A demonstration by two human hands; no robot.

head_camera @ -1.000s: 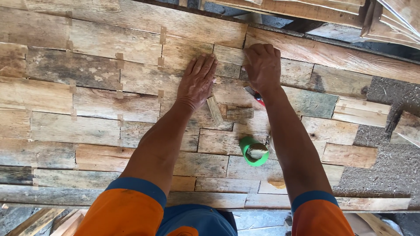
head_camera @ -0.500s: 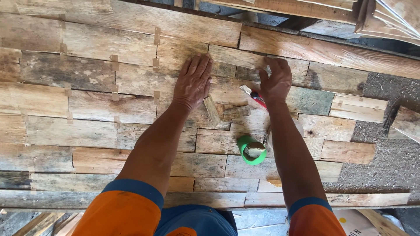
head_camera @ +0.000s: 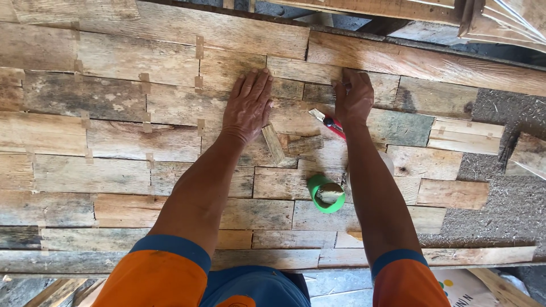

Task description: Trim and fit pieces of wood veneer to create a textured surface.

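Note:
My left hand (head_camera: 247, 105) lies flat, fingers spread, on a panel of weathered wood planks (head_camera: 114, 142) pieced together in rows. My right hand (head_camera: 354, 98) presses on the planks a little to the right, fingers curled down against the wood, holding nothing. Between and below the hands lie two short loose wood scraps (head_camera: 287, 145). A red-handled tool with a metal blade (head_camera: 327, 122) rests just under my right wrist. A green roll of tape (head_camera: 326, 193) sits on the planks beside my right forearm.
Rough grey backing (head_camera: 500, 193) shows at the right where no planks cover it. Long boards (head_camera: 398, 8) lie beyond the panel's far edge. A white bag (head_camera: 463, 287) and loose sticks (head_camera: 51, 293) lie on the ground near my knees.
My right hand has drawn back toward me and to the left, its fingers curling. The left hand stays flat in about the same spot. The view has shifted slightly.

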